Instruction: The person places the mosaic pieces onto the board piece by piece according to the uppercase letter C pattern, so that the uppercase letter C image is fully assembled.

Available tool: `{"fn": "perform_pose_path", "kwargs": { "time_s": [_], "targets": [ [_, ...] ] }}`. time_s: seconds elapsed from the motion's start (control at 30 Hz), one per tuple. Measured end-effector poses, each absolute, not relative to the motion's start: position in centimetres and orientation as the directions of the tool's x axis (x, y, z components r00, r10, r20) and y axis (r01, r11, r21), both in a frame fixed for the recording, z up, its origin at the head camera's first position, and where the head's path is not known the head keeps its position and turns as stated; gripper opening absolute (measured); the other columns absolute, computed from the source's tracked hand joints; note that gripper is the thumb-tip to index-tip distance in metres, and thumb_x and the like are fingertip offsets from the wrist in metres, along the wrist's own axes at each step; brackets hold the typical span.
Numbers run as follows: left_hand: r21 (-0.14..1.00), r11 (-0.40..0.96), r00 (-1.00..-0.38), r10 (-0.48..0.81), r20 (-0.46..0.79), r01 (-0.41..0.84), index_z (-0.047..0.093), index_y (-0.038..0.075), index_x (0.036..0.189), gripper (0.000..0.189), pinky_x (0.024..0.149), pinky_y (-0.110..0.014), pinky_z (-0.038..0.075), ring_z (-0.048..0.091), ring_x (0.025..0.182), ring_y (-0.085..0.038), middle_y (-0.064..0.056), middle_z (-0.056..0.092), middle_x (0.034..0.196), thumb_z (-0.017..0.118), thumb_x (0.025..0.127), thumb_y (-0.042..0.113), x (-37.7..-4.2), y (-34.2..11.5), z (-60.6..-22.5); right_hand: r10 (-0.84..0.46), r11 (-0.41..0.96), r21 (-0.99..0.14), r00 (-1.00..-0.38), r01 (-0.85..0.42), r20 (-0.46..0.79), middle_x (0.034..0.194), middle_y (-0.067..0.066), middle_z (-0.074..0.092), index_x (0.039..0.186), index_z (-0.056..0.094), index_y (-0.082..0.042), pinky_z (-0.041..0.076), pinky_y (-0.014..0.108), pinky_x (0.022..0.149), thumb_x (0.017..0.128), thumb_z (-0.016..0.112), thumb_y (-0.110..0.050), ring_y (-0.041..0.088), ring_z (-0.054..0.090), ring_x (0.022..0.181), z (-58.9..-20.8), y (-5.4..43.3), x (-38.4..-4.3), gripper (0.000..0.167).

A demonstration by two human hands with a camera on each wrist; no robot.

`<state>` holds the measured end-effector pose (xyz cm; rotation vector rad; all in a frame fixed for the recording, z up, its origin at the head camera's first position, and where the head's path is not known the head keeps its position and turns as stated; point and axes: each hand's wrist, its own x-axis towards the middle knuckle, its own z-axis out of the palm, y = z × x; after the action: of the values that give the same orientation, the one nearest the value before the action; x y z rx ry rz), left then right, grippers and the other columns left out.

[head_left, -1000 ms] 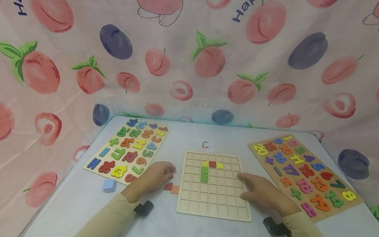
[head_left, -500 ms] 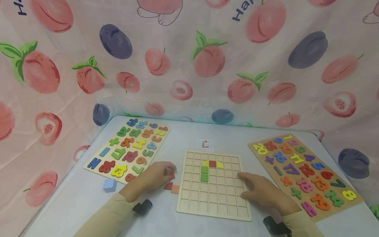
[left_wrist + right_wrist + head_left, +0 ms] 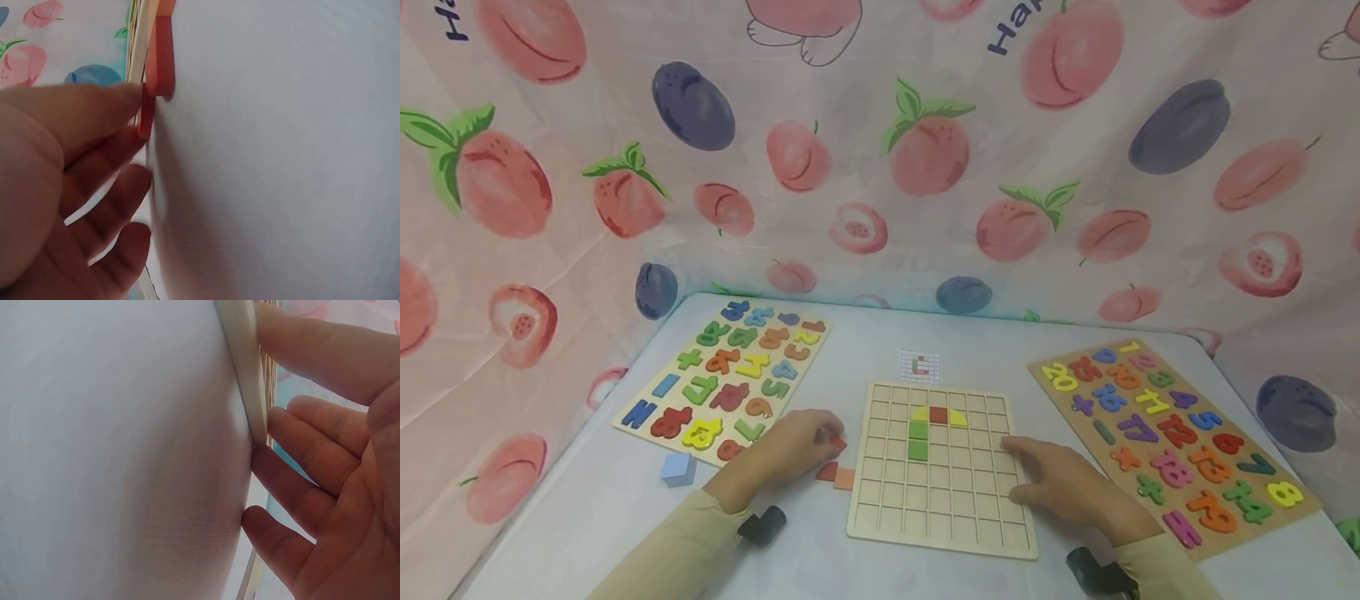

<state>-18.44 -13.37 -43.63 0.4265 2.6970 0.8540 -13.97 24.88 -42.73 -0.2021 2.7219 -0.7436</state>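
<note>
My left hand (image 3: 790, 448) pinches a small flat red piece (image 3: 145, 112) between thumb and index finger, just left of the gridded wooden board (image 3: 955, 508). Below those fingertips, a red quarter-round piece (image 3: 827, 472) and an orange square piece (image 3: 843, 479) lie by the board's left edge. My right hand (image 3: 1063, 483) touches the board's right edge, its thumb and fingers spread and relaxed. Set in the grid are two green squares (image 3: 917, 450), a red square (image 3: 938, 415) and two yellow quarter-rounds (image 3: 957, 418).
Behind the board lies a small printed pattern card (image 3: 920, 367). Number puzzle boards flank it, one at left (image 3: 681, 383) and one at right (image 3: 1120, 450). A light blue cube (image 3: 677, 470) sits near the left forearm. A fruit-print curtain (image 3: 865, 133) hangs behind the table.
The red piece in my left fingertips has shifted and turned very slightly. The right hand and the board have stayed in place.
</note>
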Motion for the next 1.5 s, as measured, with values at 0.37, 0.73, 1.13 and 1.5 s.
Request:
{"fn": "perform_pose_path", "kwargs": {
  "time_s": [0.37,0.73,1.13,1.5],
  "targets": [
    [0.575,0.786,-0.914,0.375,-0.155,0.225,0.072,0.017,0.114,0.025,0.1,-0.046,0.046,0.056,0.115,-0.023,0.002,0.067,0.114,0.071,0.089,0.011,-18.5,-13.3,-43.7,-0.226,0.851,-0.52,-0.945,-0.074,-0.235,0.147,0.017,0.05,0.142,0.055,-0.008,0.03,0.06,0.11,0.078,0.084,-0.026,0.043,0.039,0.137,-42.8,24.9,-13.8,0.073],
    [0.565,0.789,-0.906,0.391,-0.161,0.24,0.072,0.018,0.112,0.026,0.1,-0.046,0.046,0.055,0.112,-0.022,0.003,0.065,0.112,0.073,0.088,0.011,-18.9,-13.1,-44.2,-0.224,0.85,-0.521,-0.944,-0.069,-0.241,0.147,0.017,0.05,0.142,0.055,-0.008,0.03,0.06,0.11,0.078,0.084,-0.028,0.044,0.039,0.138,-43.0,25.0,-13.9,0.073],
    [0.562,0.778,-0.896,0.423,-0.136,0.282,0.072,0.015,0.107,0.021,0.094,-0.042,0.048,0.054,0.099,-0.019,0.006,0.063,0.099,0.075,0.086,0.011,-18.9,-12.6,-43.6,-0.214,0.853,-0.519,-0.945,-0.058,-0.246,0.147,0.017,0.049,0.142,0.054,-0.008,0.03,0.06,0.11,0.079,0.084,-0.027,0.044,0.038,0.138,-42.9,25.0,-13.9,0.072],
    [0.556,0.759,-0.877,0.47,-0.105,0.34,0.074,0.013,0.108,0.021,0.092,-0.04,0.049,0.053,0.097,-0.017,0.006,0.063,0.096,0.076,0.087,0.016,-19.0,-11.5,-43.0,-0.224,0.846,-0.531,-0.94,-0.055,-0.259,0.148,0.017,0.049,0.143,0.054,-0.009,0.029,0.06,0.11,0.079,0.084,-0.029,0.044,0.037,0.139,-42.7,25.0,-13.9,0.073]
  ]
}}
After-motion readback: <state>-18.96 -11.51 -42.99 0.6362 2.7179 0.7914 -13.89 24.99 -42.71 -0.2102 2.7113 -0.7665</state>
